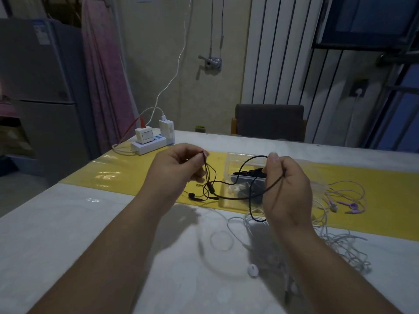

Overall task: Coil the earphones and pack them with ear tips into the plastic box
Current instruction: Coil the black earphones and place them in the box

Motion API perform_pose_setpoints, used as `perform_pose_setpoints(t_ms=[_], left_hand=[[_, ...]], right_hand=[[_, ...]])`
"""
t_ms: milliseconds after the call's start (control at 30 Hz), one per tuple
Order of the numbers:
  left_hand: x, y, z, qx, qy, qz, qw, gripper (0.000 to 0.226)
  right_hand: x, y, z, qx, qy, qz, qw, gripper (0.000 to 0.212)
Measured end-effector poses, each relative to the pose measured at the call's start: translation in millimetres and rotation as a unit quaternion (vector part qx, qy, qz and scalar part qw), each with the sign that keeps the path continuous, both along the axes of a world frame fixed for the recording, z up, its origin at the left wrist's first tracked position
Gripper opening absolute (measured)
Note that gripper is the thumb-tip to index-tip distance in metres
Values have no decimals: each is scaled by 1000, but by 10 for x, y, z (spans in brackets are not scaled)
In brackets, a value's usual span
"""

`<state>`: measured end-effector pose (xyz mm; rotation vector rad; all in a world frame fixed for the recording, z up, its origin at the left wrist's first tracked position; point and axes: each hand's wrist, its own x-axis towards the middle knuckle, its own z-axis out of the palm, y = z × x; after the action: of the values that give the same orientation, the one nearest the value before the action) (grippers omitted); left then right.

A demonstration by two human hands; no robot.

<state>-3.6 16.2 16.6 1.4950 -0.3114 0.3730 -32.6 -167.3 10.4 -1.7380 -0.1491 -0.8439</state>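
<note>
1. Head view, hands: the left hand (179, 166) is up and to the left of the plastic box (229, 164), pinching the thin upper strands of the black earphones (211, 188) between thumb and fingertips. The right hand (288, 191) is in front of the box's right end, thumb pressing the thicker cable, which runs across its curled fingers. Both hands are narrowed around the cable, not spread.

2. Head view, task things: the cable spans the two hands, arching over the box. Its inline remote hangs just left of the box, and one black earbud (192, 195) lies further left on the yellow mat (113, 175). Black ear tips (249, 172) and white ear tips (234, 189) sit inside the box. No coil looks formed yet.

3. Risk, the box: the slack passes across the box's rim. I judge a quick pull could snag it, dragging the light box or spilling the tips.

4. Risk, the tangle: a loop hangs below the right hand, just in front of the box and close to the white cables (335, 243). Winding from here could catch a white strand and bind it into the coil.

5. Risk, the pinch: the thin strands are held only at the fingertips. A tug from the resting earbud could slip them loose.

6. The purple earphones (349, 203), right of the box, look safely apart.
</note>
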Motion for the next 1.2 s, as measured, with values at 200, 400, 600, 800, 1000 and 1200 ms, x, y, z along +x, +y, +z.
perform_pose_setpoints(t_ms=[200, 400, 600, 800, 1000, 1200], left_hand=[[-13, -21, 43, -157, -11, -72, 985, 10], [-32, 28, 110, -249, -36, -143, 957, 26], [-53, 76, 141, -227, -42, -145, 962, 26], [-75, 78, 146, -195, -40, -152, 968, 21], [13, 119, 107, -208, -50, -115, 970, 25], [111, 165, 45, -188, -47, -65, 979, 7]], right_hand=[[23, 3, -39, 0, 6, 3, 1000, 40], [10, 13, -27, -1, 9, 11, 1000, 42], [38, -10, -53, 0, 29, 24, 999, 40], [57, 46, -146, -58, 71, 63, 994, 30], [23, 19, -53, 67, -24, 81, 994, 29], [-72, 59, 27, 158, -123, 55, 978, 24]])
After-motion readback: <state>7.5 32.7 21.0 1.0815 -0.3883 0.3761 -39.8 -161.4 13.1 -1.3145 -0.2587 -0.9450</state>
